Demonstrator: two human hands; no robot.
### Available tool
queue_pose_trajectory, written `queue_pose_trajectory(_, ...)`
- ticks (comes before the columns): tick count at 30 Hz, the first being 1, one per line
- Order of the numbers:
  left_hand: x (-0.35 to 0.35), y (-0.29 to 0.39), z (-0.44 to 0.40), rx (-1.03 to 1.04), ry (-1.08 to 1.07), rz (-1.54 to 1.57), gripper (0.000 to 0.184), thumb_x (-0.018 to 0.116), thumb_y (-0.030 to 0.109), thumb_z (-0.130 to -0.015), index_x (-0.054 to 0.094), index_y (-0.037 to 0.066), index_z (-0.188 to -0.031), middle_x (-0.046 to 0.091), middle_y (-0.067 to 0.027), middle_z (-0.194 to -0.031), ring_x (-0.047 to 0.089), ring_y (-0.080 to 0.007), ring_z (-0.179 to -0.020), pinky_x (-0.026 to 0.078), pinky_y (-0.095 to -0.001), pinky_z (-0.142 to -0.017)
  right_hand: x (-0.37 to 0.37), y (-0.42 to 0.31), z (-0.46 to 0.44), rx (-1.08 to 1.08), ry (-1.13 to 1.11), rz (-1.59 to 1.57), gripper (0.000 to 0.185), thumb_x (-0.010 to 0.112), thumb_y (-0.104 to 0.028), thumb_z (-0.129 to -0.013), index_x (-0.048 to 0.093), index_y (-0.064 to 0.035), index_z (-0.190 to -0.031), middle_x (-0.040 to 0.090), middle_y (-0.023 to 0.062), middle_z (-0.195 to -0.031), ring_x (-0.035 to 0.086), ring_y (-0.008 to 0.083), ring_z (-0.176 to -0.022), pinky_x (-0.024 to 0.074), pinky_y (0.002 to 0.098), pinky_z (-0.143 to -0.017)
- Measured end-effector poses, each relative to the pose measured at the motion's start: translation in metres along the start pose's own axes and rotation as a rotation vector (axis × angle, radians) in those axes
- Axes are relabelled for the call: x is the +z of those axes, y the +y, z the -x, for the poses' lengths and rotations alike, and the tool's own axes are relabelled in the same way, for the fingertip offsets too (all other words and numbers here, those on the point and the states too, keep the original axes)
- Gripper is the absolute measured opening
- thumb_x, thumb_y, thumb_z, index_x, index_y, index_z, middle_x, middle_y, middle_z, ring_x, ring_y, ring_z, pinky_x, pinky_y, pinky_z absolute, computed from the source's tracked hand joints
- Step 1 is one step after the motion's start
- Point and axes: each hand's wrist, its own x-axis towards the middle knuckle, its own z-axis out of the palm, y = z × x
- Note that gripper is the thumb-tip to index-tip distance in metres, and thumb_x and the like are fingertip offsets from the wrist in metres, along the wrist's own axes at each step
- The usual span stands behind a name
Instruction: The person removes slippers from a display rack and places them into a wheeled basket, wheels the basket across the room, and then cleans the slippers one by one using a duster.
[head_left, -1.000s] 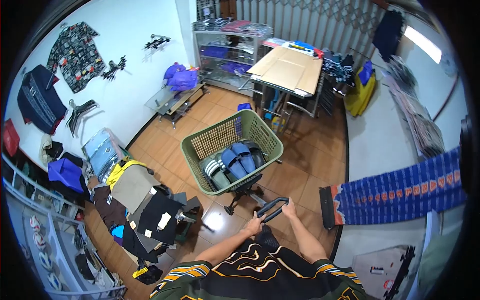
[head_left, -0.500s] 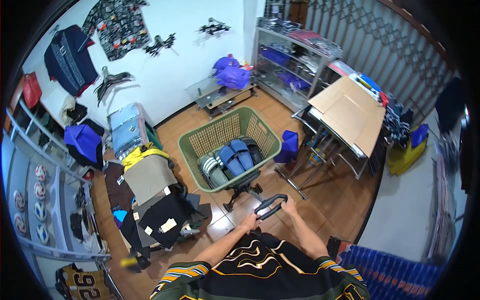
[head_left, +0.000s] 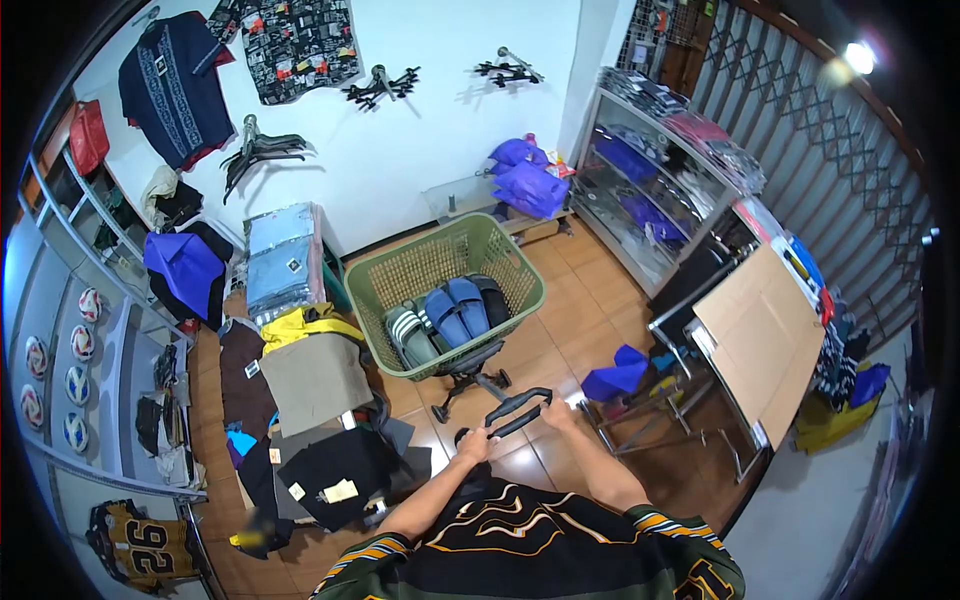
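Black and looped, the handle (head_left: pixel 516 403) is wrapped at opposite ends by the left hand (head_left: pixel 477 443) and right hand (head_left: pixel 558 412), presumably for even control; at eleven o'clock from it, the green basket (head_left: pixel 425 268) walls in sandals (head_left: pixel 457 313).

Upright green perforated wheeled basket (head_left: pixel 425 265), blue slippers (head_left: pixel 456 310) inside, black loop handle (head_left: pixel 517 401)

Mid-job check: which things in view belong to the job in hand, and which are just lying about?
Apparently part of the job:
black handle, held by the left hand and right hand
green basket
blue sandals inside it

Apparently just lying about:
cardboard sheet
balls
purple bags
piled clothes
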Motion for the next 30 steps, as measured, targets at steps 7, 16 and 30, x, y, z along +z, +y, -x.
queue_pose_trajectory(7, -0.084, -0.032, -0.083, -0.067, -0.025, 0.037, 0.042, 0.067, 0.032, -0.085, 0.061, 0.017, -0.124, 0.062, -0.0194, -0.118, 0.060, -0.0372, -0.109, 0.048, -0.0475, -0.093, 0.011, -0.101, -0.079, 0.019, -0.098, 0.017, 0.061, 0.057, -0.024, -0.087, 0.033, 0.0001, -0.138, 0.059, 0.0311, -0.115, 0.055, 0.0447, -0.112, 0.0444, 0.0497, -0.095)
queue_pose_trajectory(16, -0.157, -0.081, -0.162, -0.121, 0.173, 0.070, 0.039, 0.060, 0.026, -0.088, 0.059, 0.024, -0.127, 0.056, -0.0119, -0.130, 0.060, -0.0397, -0.105, 0.050, -0.0495, -0.087, 0.043, -0.196, -0.168, -0.096, -0.095, 0.036, 0.057, 0.058, -0.033, -0.089, 0.041, 0.0013, -0.132, 0.061, 0.0299, -0.110, 0.058, 0.0445, -0.107, 0.0460, 0.0498, -0.091)
queue_pose_trajectory(30, -0.296, -0.129, -0.311, -0.337, 0.269, -0.098, 0.048, 0.052, 0.029, -0.093, 0.044, 0.026, -0.140, 0.057, -0.0126, -0.128, 0.058, -0.0398, -0.110, 0.047, -0.0513, -0.091, 0.049, -0.359, -0.329, -0.202, -0.231, 0.153, 0.067, 0.061, -0.053, -0.083, 0.057, 0.0038, -0.118, 0.061, 0.0259, -0.117, 0.057, 0.0373, -0.113, 0.0462, 0.0439, -0.096)
